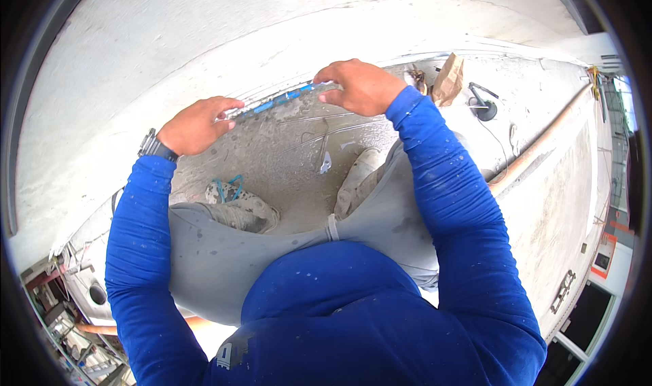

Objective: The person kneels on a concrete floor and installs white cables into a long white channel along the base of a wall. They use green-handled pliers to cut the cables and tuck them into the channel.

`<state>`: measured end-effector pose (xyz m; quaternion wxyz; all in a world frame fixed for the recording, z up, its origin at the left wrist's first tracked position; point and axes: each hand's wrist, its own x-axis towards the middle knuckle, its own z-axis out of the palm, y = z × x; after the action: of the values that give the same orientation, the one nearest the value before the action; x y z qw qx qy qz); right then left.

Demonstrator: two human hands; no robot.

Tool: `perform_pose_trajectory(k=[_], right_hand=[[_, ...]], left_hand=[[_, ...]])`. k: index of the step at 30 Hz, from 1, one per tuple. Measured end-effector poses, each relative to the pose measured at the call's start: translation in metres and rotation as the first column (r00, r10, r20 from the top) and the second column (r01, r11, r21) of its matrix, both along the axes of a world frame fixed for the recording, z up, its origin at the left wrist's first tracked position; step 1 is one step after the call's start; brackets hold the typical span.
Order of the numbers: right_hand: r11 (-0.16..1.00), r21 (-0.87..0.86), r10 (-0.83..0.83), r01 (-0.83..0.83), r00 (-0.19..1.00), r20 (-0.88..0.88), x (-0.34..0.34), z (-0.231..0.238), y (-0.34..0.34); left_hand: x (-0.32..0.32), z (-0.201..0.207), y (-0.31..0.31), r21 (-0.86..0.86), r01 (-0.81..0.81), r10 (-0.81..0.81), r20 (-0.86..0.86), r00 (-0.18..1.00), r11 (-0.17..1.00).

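Observation:
A long, narrow bar with blue sections lies crosswise in front of me, close to the foot of a white wall. At its left end my left hand has fingers and thumb on either side of it. My right hand grips the other end the same way, thumb toward me. The bar tilts slightly, its right end farther from me. Whether it rests against the wall or hangs just off it, I cannot tell. Its exact kind is not clear.
The pale wall curves across the far side. On the wet, grey floor between my dusty shoes lies a small whitish tool. Farther right are a brown paper bag, a black round object with a handle and an orange-brown pipe.

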<state>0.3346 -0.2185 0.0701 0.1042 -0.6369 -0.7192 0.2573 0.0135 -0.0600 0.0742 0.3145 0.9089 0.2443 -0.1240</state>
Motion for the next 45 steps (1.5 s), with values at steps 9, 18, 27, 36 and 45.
perform_pose_trajectory(k=[9,18,27,36,45], right_hand=[[0.998,0.042,-0.045,0.055,0.977,-0.209,0.039,0.054,-0.049],[0.573,0.007,-0.783,0.82,0.55,-0.291,0.241,-0.092,-0.18],[0.436,-0.575,-0.799,0.692,0.592,0.107,0.152,-0.372,-0.346],[0.161,-0.17,-0.986,0.972,0.164,0.008,0.211,-0.284,-0.265],[0.343,0.414,-0.926,0.843,0.378,-0.004,0.388,-0.178,-0.143]], left_hand=[[-0.01,-0.016,0.001,-0.156,-0.074,0.059,-0.101,0.993,0.985],[-0.011,-0.043,-0.004,-0.211,-0.189,0.131,-0.259,0.957,0.959],[-0.004,-0.059,0.011,-0.175,-0.282,0.211,-0.338,0.917,0.943],[-0.011,-0.085,0.018,-0.146,-0.301,0.211,-0.438,0.874,0.942],[-0.011,-0.089,0.02,-0.095,-0.367,0.285,-0.464,0.839,0.925]])
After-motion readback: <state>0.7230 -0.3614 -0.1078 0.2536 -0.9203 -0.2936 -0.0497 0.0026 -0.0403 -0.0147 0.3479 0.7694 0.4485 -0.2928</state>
